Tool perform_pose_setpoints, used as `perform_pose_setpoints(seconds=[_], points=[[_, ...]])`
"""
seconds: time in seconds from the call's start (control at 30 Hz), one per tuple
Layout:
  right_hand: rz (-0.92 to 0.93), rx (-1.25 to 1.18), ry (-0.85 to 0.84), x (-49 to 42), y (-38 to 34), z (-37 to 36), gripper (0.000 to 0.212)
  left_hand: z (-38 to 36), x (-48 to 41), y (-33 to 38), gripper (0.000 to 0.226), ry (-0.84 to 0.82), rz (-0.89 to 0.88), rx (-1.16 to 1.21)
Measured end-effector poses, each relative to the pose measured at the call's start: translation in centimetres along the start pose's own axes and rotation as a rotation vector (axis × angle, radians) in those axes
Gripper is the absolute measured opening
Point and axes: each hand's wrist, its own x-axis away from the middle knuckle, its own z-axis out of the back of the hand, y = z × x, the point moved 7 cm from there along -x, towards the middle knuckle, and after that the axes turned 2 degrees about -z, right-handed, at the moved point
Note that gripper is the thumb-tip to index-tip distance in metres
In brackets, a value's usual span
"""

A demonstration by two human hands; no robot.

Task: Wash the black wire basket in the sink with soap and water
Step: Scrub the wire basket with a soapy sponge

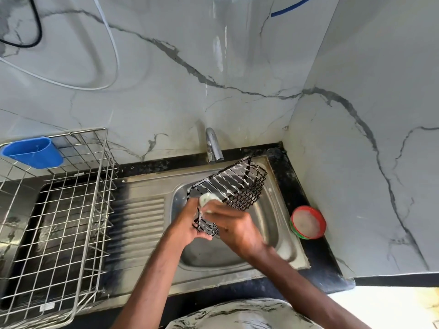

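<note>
The black wire basket (240,186) hangs tilted over the steel sink (273,224), streaked with white soap foam. My left hand (187,224) grips its near lower end. My right hand (235,226) presses a soapy pale sponge (207,200) against the basket's near edge. The tap (213,146) stands behind the bowl, and no water runs from it.
A red and green soap bowl (308,222) with white foam sits on the black counter right of the sink. A steel wire dish rack (59,205) with a blue cup holder (33,151) stands on the left. The ribbed drainboard (145,222) lies between.
</note>
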Motion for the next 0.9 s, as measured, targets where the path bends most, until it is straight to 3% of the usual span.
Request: perform_pose_setpoints(seconds=[0.07,0.17,0.27,0.43,0.57,0.77,0.9], points=[[0.049,0.000,-0.019,0.2,-0.6,0.1,0.037,0.1,-0.3,-0.1,0.039,-0.027,0.005,-0.001],[0.028,0.047,0.032,-0.1,2.1,1.7,0.053,0.2,0.1,-0.1,0.024,-0.050,-0.015,0.006],[-0.088,0.133,0.105,-0.5,6.4,3.7,0.055,0.5,0.2,0.0,0.010,-0.058,-0.036,0.050],[-0.328,0.186,0.227,-0.1,12.9,6.8,0.051,0.5,0.0,-0.2,0.012,-0.081,-0.043,0.049],[-0.411,0.203,0.296,-0.1,14.1,7.4,0.050,0.8,-0.2,-0.6,0.011,-0.068,-0.029,0.059],[-0.160,0.147,0.082,-0.4,6.6,2.1,0.051,1.1,0.0,-0.3,0.007,-0.022,-0.055,0.071],[-0.258,0.170,0.114,-0.9,9.5,3.8,0.050,2.0,-0.2,-0.4,0.006,-0.038,-0.070,0.034]])
